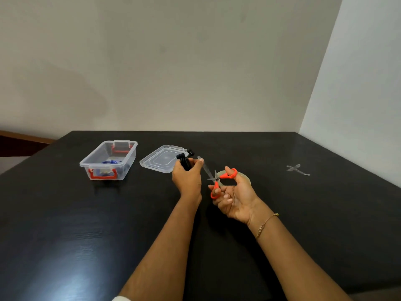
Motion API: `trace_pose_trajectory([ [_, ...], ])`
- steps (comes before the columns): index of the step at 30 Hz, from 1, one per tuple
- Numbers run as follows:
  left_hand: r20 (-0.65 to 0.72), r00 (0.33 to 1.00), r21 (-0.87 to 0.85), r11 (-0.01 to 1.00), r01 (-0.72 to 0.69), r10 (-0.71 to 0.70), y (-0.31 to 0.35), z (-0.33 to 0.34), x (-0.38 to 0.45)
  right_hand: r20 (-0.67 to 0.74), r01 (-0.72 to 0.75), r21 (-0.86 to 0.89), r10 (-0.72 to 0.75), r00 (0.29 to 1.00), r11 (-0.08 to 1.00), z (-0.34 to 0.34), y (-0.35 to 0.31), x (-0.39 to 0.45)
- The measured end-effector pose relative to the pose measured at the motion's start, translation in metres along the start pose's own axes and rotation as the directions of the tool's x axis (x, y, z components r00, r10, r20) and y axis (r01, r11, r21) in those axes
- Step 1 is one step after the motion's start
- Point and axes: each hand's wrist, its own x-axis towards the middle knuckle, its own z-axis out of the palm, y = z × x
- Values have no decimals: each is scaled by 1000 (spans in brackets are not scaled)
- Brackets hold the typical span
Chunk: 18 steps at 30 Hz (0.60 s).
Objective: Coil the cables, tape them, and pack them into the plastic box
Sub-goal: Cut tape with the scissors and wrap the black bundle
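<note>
1. Left hand: fingers curled round a coiled black cable, held just above the desk, connector ends poking up past the fingertips.
2. Strip of clear tape: stretched taut from the left thumb and bundle down to the right, toward the tape roll.
3. Right hand: palm up, thumb and fingers through the orange loops of the scissors; blades parted, set at the tape strip.
4. Tape roll: partly hidden behind the right hand, lying flat on the desk as far as can be told.
5. Plastic box: clear, red clip handles, standing open at the left of the desk, well apart from the hands; a blue cable coiled inside.
6. Lid: clear, lying flat just right of the box, right behind the left hand.
7. Scrap of tape: crumpled, lying far right on the desk.
8. Bracelet: thin, gold-coloured, on the right wrist.
</note>
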Motion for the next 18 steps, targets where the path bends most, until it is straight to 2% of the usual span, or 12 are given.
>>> trace_pose_trajectory([
  [18, -23, 1000, -51, 999, 1, -3, 0, -1, 0, -32, -18, -8, 18, 999, 1000, 3, -1, 6],
])
